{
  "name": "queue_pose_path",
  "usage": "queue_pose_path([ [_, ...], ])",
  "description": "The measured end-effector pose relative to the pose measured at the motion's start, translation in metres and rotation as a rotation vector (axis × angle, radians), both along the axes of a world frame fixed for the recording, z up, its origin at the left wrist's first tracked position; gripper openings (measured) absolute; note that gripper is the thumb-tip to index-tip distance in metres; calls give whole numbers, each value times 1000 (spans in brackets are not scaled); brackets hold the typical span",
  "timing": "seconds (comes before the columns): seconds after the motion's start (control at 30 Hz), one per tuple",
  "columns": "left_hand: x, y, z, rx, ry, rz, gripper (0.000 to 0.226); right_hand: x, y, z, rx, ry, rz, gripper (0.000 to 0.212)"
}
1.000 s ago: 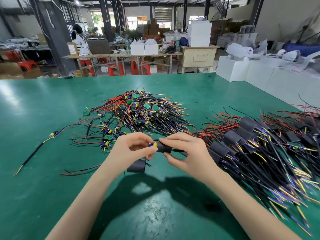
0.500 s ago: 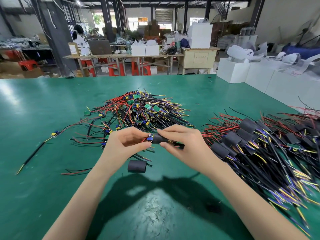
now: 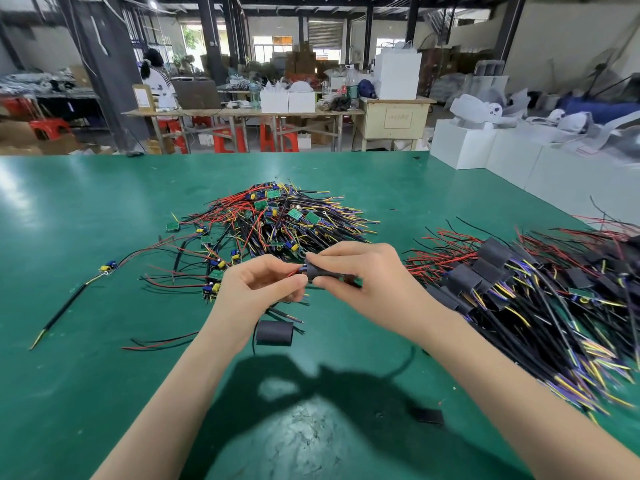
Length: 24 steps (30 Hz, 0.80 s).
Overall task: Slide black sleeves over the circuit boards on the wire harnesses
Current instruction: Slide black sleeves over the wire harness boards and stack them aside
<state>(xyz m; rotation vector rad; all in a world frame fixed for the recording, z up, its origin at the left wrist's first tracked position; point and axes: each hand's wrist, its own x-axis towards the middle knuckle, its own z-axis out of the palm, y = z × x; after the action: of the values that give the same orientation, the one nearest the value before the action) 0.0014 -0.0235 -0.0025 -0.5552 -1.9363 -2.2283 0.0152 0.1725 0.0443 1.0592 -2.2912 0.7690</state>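
Sliding a black sleeve over a circuit board, above the green table.

Head view: gripping the sleeve with the right hand, thumb below and fingers curled over it; pinching the harness wires at the sleeve's left mouth with the left hand, only a bit of blue part and red wire showing there. Compared with a second ago, holding both hands a little higher and farther from the body, with less of the board end visible, so probably finishing this sleeve now. Leaving one spare sleeve lying on the table just under the hands. Keeping the unsleeved harness pile behind the hands and the sleeved pile to the right, likely the place for this one next.
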Motion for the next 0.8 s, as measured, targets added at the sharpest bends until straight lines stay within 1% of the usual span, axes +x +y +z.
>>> queue_pose_path([
  [0.07,2,4,-2,-13,18,-3,10,7,1,6,40,-23,-51,25],
  [0.13,4,6,-1,-38,10,-50,11,15,2,12,110,-23,-98,22],
  [0.2,4,4,0,-58,-19,-139,19,22,8,18,189,12,-148,19],
  [0.23,3,2,1,-90,-10,-154,24,24,14,21,206,28,-183,18],
  [0.27,2,-1,2,-137,14,-124,24,25,23,23,198,40,-234,17],
  [0.33,-4,-9,3,-229,52,41,20,23,50,23,140,63,-404,18],
  [0.4,-11,-18,-1,-294,41,249,14,19,83,17,108,65,-631,20],
  [0.47,-17,-26,-8,-350,-2,403,20,12,111,3,142,32,-816,22],
  [0.5,-20,-29,-11,-382,-21,454,20,9,121,-5,165,21,-858,21],
  [0.53,-22,-31,-14,-431,-26,497,20,6,127,-14,180,28,-867,20],
  [0.6,-26,-35,-21,-590,-1,569,21,1,132,-27,166,101,-852,19],
  [0.7,-33,-41,-33,-950,12,618,35,-3,120,-29,63,256,-817,20],
  [0.73,-35,-43,-37,-1061,-2,616,40,-5,112,-27,36,276,-762,20],
  [0.8,-36,-45,-42,-1191,-31,597,43,-8,91,-26,38,224,-604,16],
])
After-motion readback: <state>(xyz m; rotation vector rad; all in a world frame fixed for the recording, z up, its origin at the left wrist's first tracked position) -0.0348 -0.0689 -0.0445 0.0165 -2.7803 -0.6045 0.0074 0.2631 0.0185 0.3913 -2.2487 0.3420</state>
